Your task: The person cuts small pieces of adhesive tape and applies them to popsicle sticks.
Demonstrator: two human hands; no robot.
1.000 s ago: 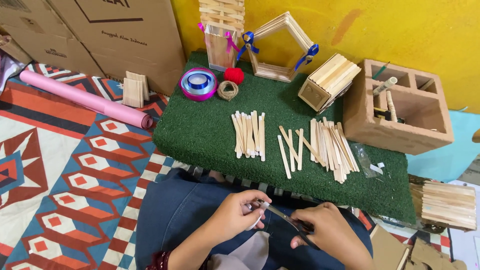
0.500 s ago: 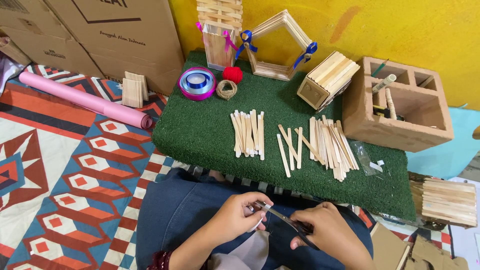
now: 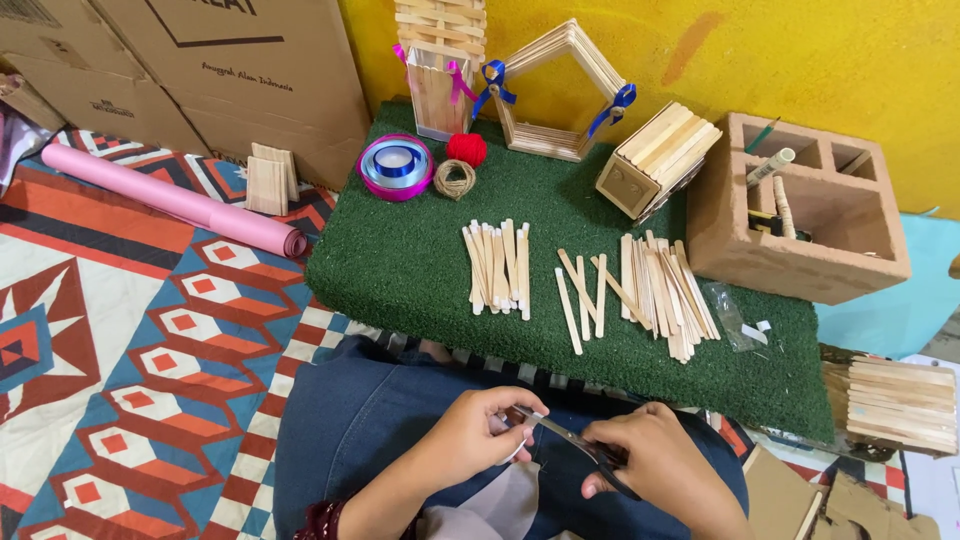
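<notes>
While I sit over my lap, both my hands meet low in the view, at six o'clock from the green mat (image 3: 420, 270).

Scissors: my right hand (image 3: 655, 470) is curled tight around the dark handles of the scissors (image 3: 575, 445).
Scissors axis: long line runs from four o'clock at the handles to ten o'clock at the blade tips.
Stick: my left hand (image 3: 475, 435) pinches a small pale stick piece (image 3: 520, 420) between fingertips, touching the blades.
Blades: whether they are parted, I cannot tell.
Mat: loose craft sticks (image 3: 497, 263) lie at twelve o'clock from my hands, well apart.
</notes>
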